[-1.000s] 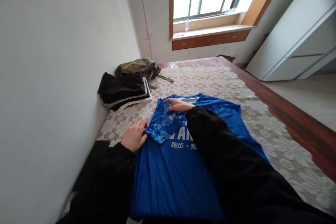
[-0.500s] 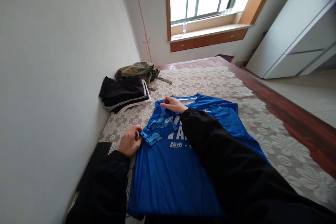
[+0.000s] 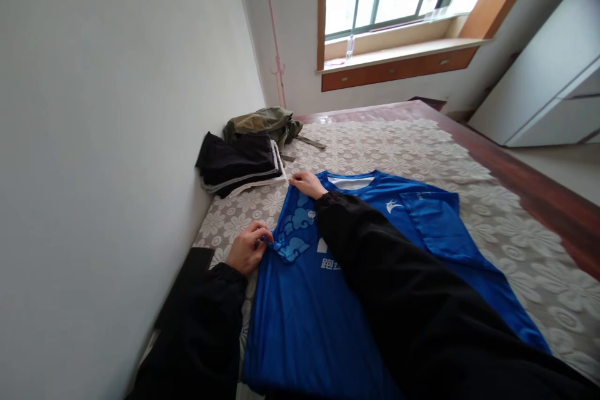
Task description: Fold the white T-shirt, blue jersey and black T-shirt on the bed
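A blue T-shirt [image 3: 309, 325] with white lettering and a cloud-patterned sleeve lies spread on a floral bedspread, its neck away from me. At the left edge of the shirt, my left hand [image 3: 248, 247] pinches the lower end of the patterned sleeve, which is folded inward. Farther up, my right hand [image 3: 307, 185] has its fingers closed on the shirt's left shoulder. The right sleeve lies folded in over the chest. My black right sleeve [image 3: 398, 269] crosses the shirt and hides part of the lettering.
A stack of folded dark clothes [image 3: 239, 162] lies beside the wall, in front of an olive backpack [image 3: 267, 122]. The floral bedspread [image 3: 394, 144] covers the bed. Behind stand a pink coat rack [image 3: 272, 19] and a window sill [image 3: 403, 53]; a white cabinet [image 3: 539, 75] is at right.
My right hand has shifted outward to the shirt's left shoulder edge. The patterned sleeve now lies closer to the shirt's side. The view has turned a little to the left.
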The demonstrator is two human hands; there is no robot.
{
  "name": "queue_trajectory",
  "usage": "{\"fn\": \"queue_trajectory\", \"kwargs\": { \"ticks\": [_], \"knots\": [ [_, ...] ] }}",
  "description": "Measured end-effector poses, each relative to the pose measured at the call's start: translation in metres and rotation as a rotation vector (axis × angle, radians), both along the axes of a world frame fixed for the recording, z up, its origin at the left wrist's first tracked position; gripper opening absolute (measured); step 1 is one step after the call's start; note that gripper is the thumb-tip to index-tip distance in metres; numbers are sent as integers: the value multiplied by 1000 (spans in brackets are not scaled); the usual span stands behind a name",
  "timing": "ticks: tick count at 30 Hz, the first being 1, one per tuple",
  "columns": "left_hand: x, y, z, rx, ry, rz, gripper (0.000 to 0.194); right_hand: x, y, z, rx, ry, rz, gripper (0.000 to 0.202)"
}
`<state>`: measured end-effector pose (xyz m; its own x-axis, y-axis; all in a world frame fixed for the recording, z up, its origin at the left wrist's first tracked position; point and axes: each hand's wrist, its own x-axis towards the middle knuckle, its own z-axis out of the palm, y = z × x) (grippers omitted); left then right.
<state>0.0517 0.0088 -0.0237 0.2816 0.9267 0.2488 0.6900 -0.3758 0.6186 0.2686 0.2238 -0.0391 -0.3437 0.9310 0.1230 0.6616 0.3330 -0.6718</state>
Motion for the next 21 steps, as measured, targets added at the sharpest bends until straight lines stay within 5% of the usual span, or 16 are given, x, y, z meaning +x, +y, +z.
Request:
{"fn": "queue_trajectory", "kwargs": {
  "ticks": [6,13,21],
  "knots": [
    [-2,-1,3,63,-47,131,16,13,6,-9,50,112,13,47],
    [0,-2,2,-8,69,133,15,3,2,-16,147,15,20,16],
    [-5,-1,6,10,117,97,22,3,-7,-12,200,-111,-8,16]
  ]
}}
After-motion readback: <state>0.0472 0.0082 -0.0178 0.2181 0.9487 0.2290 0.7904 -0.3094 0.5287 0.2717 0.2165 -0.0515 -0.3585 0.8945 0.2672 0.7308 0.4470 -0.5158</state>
